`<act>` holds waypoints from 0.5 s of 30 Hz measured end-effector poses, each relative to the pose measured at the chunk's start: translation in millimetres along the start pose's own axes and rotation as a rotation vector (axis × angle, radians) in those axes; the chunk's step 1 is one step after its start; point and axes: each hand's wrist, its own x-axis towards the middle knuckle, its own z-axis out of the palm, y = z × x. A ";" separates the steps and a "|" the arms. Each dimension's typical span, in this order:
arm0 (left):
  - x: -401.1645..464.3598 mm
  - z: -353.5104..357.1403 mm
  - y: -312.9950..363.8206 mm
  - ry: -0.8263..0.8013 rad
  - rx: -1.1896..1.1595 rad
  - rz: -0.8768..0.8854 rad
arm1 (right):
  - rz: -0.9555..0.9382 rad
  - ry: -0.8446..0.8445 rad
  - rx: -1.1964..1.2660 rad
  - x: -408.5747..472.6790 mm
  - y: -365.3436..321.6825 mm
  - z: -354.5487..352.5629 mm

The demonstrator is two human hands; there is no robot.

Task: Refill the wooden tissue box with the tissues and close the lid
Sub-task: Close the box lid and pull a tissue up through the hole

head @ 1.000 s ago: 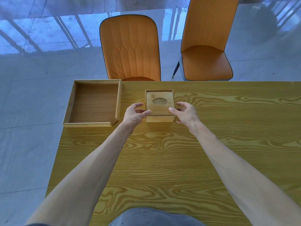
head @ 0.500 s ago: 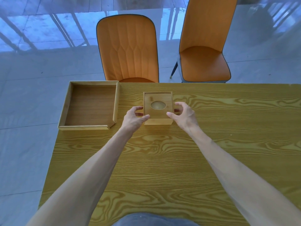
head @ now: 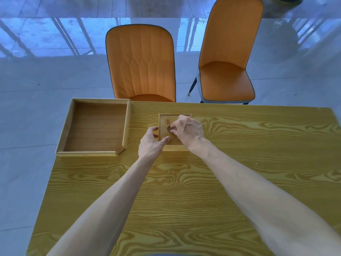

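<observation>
A small square wooden tissue box (head: 166, 121) stands on the table's far middle, its lid on top with an oval hole. My left hand (head: 150, 145) rests at the box's left front corner, thumb on the lid's front edge and fingers against the left side. My right hand (head: 188, 131) lies over the lid, its fingertips curled at the oval hole and covering most of the lid. No tissues are visible.
An open wooden tray (head: 96, 126) sits left of the box, at the table's far left corner. Two orange chairs (head: 142, 65) (head: 227, 58) stand behind the wooden table (head: 184, 191). The table's left edge runs close to the tray.
My right hand has moved from the box's right side up onto the lid, fingers now at the hole. My left hand has stayed at the left side. The view has shifted slightly.
</observation>
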 end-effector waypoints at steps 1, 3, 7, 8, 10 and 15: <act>0.4 -0.3 -0.2 -0.001 -0.004 -0.001 | -0.007 -0.005 0.003 0.7 0.1 0.6; 0.8 -0.3 0.0 0.001 0.002 0.004 | -0.022 -0.012 -0.009 3.1 1.4 3.0; 1.0 1.8 -0.5 0.008 0.013 0.009 | -0.080 -0.016 -0.114 6.1 -1.7 7.6; 1.0 2.3 -0.8 0.010 0.012 0.007 | -0.093 -0.023 -0.134 6.5 -2.4 8.2; 1.4 2.3 -0.9 0.012 0.010 0.002 | -0.120 -0.046 -0.164 6.7 -1.9 8.0; 0.7 2.3 -1.5 0.010 0.015 0.002 | -0.188 -0.093 -0.228 5.9 -1.8 2.4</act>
